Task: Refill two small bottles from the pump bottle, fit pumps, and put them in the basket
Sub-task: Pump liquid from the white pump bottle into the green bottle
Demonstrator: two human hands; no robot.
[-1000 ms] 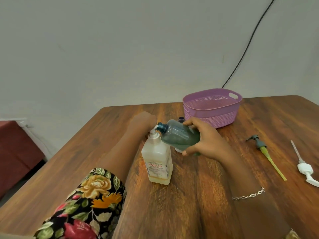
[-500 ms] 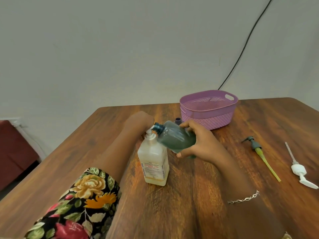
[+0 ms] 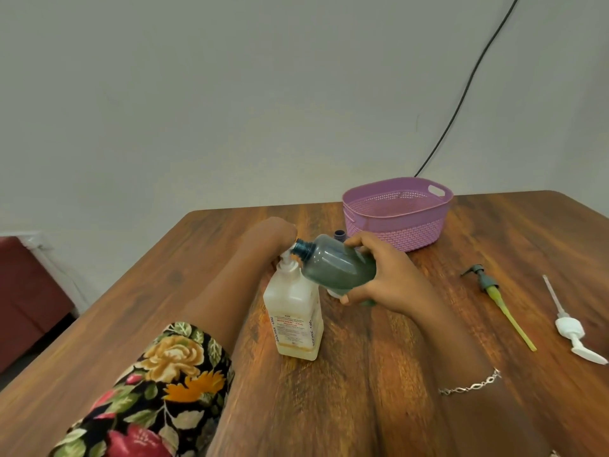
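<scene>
Green bottle (image 3: 339, 270) in right hand (image 3: 389, 278), mouth at pump bottle (image 3: 296, 315) nozzle.

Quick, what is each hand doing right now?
Left hand: at the top of the pump bottle; fingers hidden, so it cannot be told.
Right hand: holding the tilted small green bottle.

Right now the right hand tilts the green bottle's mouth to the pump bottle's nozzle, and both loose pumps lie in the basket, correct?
Not quite. The head view shows the green pump and the white pump lying on the table, outside the basket. The rest holds.
</scene>
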